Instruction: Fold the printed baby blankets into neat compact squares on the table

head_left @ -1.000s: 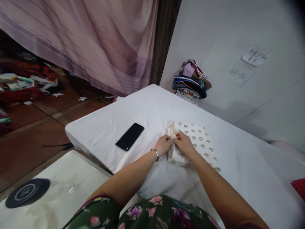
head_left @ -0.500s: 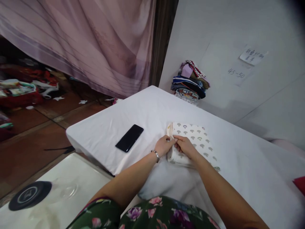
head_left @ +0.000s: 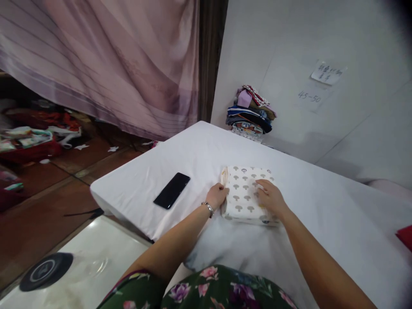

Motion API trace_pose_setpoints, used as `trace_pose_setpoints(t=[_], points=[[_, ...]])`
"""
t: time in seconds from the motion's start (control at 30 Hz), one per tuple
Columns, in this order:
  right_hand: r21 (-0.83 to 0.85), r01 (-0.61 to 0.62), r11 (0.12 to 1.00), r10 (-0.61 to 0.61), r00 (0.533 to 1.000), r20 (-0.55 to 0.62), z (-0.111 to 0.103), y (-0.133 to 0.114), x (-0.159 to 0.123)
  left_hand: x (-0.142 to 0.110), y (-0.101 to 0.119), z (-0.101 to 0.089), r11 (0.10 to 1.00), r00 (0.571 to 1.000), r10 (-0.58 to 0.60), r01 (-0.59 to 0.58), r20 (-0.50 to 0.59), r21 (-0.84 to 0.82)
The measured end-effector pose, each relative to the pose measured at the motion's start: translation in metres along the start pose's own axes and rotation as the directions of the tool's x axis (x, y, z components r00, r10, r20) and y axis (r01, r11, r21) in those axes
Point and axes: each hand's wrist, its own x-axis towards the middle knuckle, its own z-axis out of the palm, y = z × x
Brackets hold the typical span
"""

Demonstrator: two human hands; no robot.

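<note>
A folded white cloth [head_left: 246, 189] printed with grey-brown mushrooms lies on the white-covered table [head_left: 199, 150]. My left hand [head_left: 217, 196], with a bracelet at its wrist, is closed on the cloth's left folded edge. Over the right half of the cloth is my right hand [head_left: 271, 197], its fingers apart and holding nothing. I cannot tell whether its fingertips touch the fabric. A black phone [head_left: 172, 190] lies flat to the left of the cloth.
A pile of folded clothes [head_left: 249, 112] stands by the wall at the table's far edge. Pink curtain [head_left: 128, 64] hangs at the back left. A white surface with a dark round object [head_left: 46, 271] is at the lower left. Something red [head_left: 404, 238] lies at the right.
My right hand has moved right, from the cloth's left edge to above its right half, and its fingers have opened. My left hand stays at the left edge. The view has shifted slightly.
</note>
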Motion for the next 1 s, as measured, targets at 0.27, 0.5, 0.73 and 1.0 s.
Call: trace_pose_setpoints(t=[0.27, 0.5, 0.73, 1.0], points=[[0.003, -0.267, 0.964, 0.266, 0.961, 0.078, -0.021, 0.056, -0.027, -0.004, 0.009, -0.005, 0.990, 0.997, 0.069, -0.066, -0.018, 0.123], [0.277, -0.487, 0.828, 0.503, 0.864, 0.015, -0.041, 0.064, -0.002, -0.004, 0.012, -0.006, 0.989, 0.998, 0.033, -0.026, -0.046, 0.148], [0.150, -0.526, 0.837, 0.518, 0.850, 0.090, -0.031, 0.076, 0.034, -0.006, 0.016, -0.002, 0.992, 0.995, 0.068, -0.060, -0.078, 0.107], [0.103, -0.457, 0.883, 0.462, 0.886, -0.032, -0.021, 0.093, 0.043, -0.006, 0.011, 0.004, 0.993, 0.999, 0.019, -0.015, -0.029, 0.116]])
